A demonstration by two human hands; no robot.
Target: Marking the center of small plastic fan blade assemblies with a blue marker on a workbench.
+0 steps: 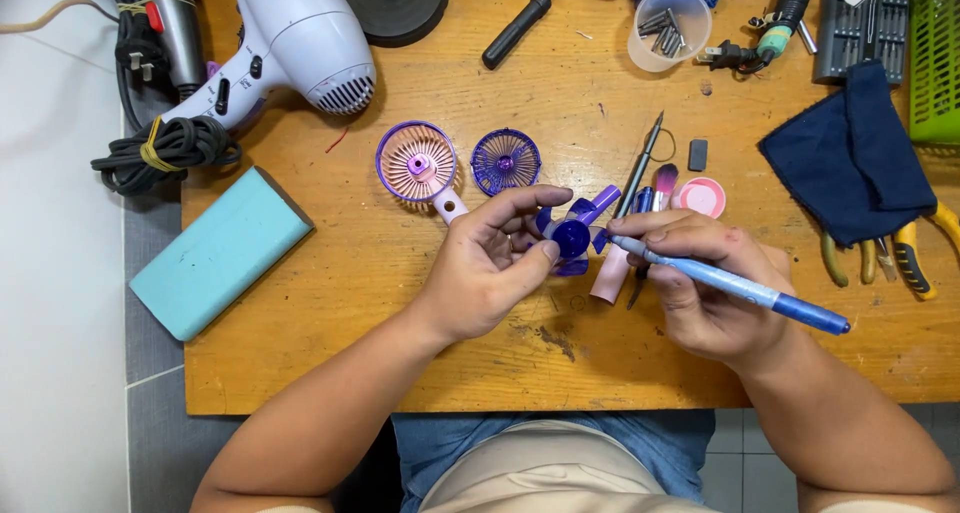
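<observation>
Item: my own body, as I see it from the head camera. Two bare forearms, no sleeves in view, no watch, no bands. My left hand (487, 268): bare, no glove, no ring that I can make out; nails short. My right hand (702, 291): bare too, with a few small dark marks across the knuckles. Below the arms, I wear a blue top, and beige cloth covers my lap.

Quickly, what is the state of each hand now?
Left hand: closed on the purple fan blade.
Right hand: closed on the blue pen.
</observation>
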